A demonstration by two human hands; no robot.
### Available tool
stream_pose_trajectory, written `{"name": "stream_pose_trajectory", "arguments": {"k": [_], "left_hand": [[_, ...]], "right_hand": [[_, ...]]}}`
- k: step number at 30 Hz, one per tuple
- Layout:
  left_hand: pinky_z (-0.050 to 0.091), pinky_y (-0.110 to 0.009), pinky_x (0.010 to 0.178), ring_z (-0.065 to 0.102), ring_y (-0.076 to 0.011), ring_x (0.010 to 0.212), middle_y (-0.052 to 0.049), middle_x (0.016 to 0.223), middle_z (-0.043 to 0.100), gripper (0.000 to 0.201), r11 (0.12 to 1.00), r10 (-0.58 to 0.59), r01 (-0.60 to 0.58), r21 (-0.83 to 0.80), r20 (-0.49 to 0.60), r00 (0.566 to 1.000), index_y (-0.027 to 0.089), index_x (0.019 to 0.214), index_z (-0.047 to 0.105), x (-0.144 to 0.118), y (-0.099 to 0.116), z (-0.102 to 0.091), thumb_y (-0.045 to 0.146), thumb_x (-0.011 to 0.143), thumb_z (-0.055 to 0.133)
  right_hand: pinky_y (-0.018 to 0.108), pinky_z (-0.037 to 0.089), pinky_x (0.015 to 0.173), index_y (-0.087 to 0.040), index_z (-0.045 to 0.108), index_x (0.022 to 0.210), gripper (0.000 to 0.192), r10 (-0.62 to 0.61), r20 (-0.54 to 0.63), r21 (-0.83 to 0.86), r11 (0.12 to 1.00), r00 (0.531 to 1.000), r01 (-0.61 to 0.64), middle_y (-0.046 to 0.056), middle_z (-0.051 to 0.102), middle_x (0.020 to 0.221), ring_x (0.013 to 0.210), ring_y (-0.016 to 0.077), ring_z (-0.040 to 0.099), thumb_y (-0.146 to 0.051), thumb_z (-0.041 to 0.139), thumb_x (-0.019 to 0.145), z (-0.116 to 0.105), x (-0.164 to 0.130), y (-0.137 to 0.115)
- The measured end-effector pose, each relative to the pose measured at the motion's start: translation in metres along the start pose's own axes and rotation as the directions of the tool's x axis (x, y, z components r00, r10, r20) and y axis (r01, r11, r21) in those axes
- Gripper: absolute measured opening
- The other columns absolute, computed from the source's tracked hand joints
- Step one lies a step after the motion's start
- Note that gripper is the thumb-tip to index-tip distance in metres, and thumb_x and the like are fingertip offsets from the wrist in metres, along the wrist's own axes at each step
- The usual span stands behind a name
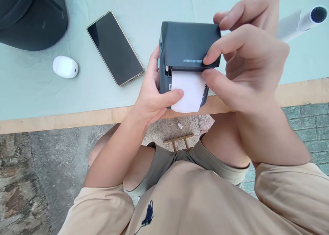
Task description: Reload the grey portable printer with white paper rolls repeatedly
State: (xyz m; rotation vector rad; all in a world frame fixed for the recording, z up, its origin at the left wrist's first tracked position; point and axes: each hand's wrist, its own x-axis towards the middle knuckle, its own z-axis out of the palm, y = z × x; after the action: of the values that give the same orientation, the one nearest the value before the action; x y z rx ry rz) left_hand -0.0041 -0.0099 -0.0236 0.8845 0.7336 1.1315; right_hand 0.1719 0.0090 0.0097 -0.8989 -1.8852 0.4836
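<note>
The left hand (151,94) grips the side of the dark label printer (189,45), held at the table's edge (64,120), its thumb pressed on the white label paper (187,91) coming from the slot. The right hand (246,60) pinches the paper's right edge against the printer between thumb and forefinger. Pulled unevenly, the paper could tear crooked or jam, and the printer, only half over the table, could slip down.

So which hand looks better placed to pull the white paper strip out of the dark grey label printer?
Probably the right hand: its thumb and forefinger already pinch the white paper strip at the slot, while the left hand steadies the dark grey label printer.
</note>
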Motion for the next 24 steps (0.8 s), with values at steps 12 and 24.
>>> {"name": "stream_pose_trajectory", "arguments": {"k": [12,24], "left_hand": [[0.050,-0.037,0.095,0.043,-0.0316,0.131,-0.008,0.128,0.053,0.087,0.999,0.044,-0.044,-0.004,0.049,0.998,0.027,0.130,0.033,0.0024,-0.0026,-0.0019,0.022,0.056,0.078],[0.042,-0.043,0.106,0.041,-0.0263,0.133,0.000,0.114,0.061,0.046,0.983,0.122,-0.117,-0.143,0.026,0.992,0.036,0.113,0.049,0.0006,-0.0020,0.0036,0.045,0.072,0.069]], "right_hand": [[0.040,0.044,0.105,-0.020,0.061,0.089,0.022,-0.019,0.088,-0.144,0.989,0.996,0.032,0.008,0.045,0.110,0.114,0.0180,0.048,-0.036,0.049,0.079,0.0020,-0.0020,0.0001],[0.016,0.051,0.078,-0.028,0.031,0.130,0.055,0.192,0.340,0.210,0.939,0.921,-0.273,0.000,0.034,0.138,0.108,0.0065,0.052,-0.034,0.055,0.081,-0.0004,-0.0001,-0.0082]]}}
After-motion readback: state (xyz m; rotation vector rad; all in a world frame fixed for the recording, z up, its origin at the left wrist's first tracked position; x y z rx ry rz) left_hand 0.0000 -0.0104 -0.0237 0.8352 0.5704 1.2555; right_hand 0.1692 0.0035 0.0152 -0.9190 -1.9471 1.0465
